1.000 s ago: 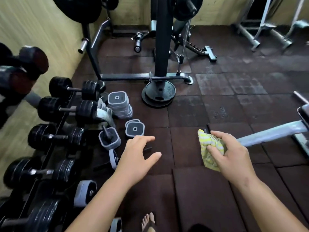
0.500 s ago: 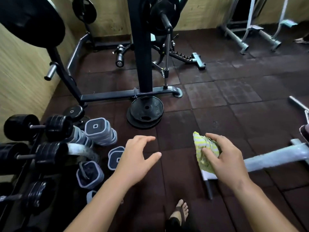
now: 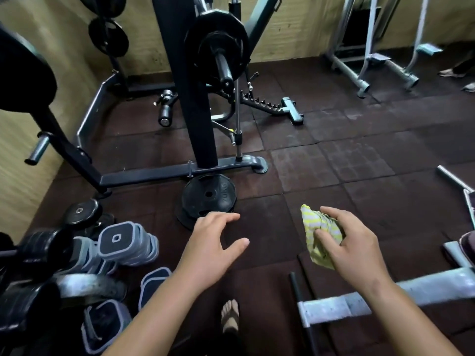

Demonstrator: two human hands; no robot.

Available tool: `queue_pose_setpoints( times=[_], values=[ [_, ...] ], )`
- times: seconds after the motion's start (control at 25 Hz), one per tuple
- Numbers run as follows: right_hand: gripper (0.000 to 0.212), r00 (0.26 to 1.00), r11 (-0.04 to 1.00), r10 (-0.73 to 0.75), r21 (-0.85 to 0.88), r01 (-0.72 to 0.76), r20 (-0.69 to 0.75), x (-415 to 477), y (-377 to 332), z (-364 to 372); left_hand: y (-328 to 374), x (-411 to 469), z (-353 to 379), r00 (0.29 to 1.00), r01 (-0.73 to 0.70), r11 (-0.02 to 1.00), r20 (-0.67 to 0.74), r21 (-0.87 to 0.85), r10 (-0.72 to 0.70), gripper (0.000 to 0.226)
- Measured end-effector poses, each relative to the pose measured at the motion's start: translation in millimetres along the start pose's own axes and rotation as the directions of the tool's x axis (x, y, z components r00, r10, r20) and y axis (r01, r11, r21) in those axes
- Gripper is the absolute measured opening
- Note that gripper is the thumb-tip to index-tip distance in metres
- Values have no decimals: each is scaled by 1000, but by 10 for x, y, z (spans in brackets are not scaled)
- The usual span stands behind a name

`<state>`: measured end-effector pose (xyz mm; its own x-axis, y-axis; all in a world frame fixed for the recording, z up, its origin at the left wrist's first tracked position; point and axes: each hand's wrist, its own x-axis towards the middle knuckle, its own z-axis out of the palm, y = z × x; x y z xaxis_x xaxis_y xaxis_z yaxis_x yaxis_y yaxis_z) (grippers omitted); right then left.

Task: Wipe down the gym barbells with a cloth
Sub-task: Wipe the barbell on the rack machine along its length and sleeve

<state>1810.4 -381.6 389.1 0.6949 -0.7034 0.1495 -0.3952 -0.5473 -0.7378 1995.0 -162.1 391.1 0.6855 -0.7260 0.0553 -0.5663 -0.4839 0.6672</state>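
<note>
Yellow striped cloth point(image 3: 321, 235) sits bunched, gripped by the right hand point(image 3: 352, 242) over the mats point(image 3: 334, 163); the left hand point(image 3: 213, 242) floats beside it, fingers spread, empty. Beyond lie plates point(image 3: 208, 196), then what looks like a loaded barbell point(image 3: 223, 65) on the rack point(image 3: 190, 98)

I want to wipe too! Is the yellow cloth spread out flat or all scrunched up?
Scrunched up. The striped yellow cloth is bunched into a wad, and the right hand grips it with curled fingers.

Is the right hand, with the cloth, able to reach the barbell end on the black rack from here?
Probably, after a step forward. The right hand grips the cloth, and open floor lies before the barbell end, which juts from the rack toward the person.
</note>
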Motion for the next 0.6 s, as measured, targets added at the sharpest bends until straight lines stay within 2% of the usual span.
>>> queue_pose_setpoints(
  times=[0.16,0.36,0.6],
  values=[
    [43,999,998,43,-45,-43,9,482,220,-7,-58,591,228,999,-25,999,28,-45,26,50],
    [44,997,995,75,-57,-77,-23,1609,268,259,-335,1857,300,997,-43,991,57,-123,50,49],
    [43,995,997,77,-26,-79,-68,2707,193,459,-383,3121,207,988,-110,988,92,-107,120,48]
  ],
)
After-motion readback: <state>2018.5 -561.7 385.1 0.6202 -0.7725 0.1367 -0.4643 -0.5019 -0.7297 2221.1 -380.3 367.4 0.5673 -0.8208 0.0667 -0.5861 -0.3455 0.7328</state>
